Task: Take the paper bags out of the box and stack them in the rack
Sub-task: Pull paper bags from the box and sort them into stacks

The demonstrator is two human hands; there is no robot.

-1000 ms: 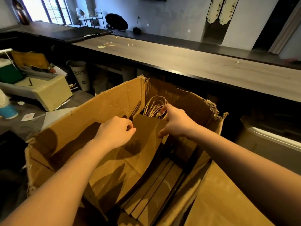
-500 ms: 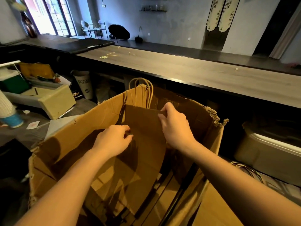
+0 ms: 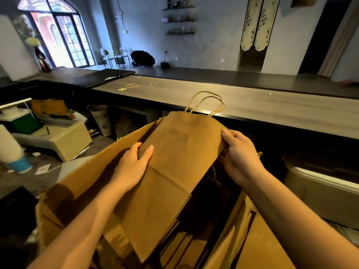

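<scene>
Both grips are closed on a flat bundle of brown paper bags (image 3: 174, 162) above an open cardboard box (image 3: 85, 183). My left grip (image 3: 134, 166) pinches the bundle's left edge, with the thumb flat on the top face and the other fingers tucked behind. My right grip (image 3: 240, 154) clamps the right edge near the top, thumb on the face and fingers curled underneath.

The bundle is tilted. Its lower end is down inside the box, and its upper end rises past the far rim. 2 twisted paper handles (image 3: 206, 102) loop up from that end, in front of the long wooden tabletop (image 3: 272, 113) that runs across the room. More flat bags (image 3: 194, 241) stand on edge deep in the box, below and to the right of the bundle.

To the left are a stack of white cups (image 3: 9, 148) with a blue band at its base, a beige case (image 3: 70, 140) and a white printed tube (image 3: 101, 121) under the tabletop. A grey bin (image 3: 320, 187) is at the right. Beyond the tabletop, an open black umbrella (image 3: 142, 58) lies on the floor near an arched window (image 3: 58, 35).
</scene>
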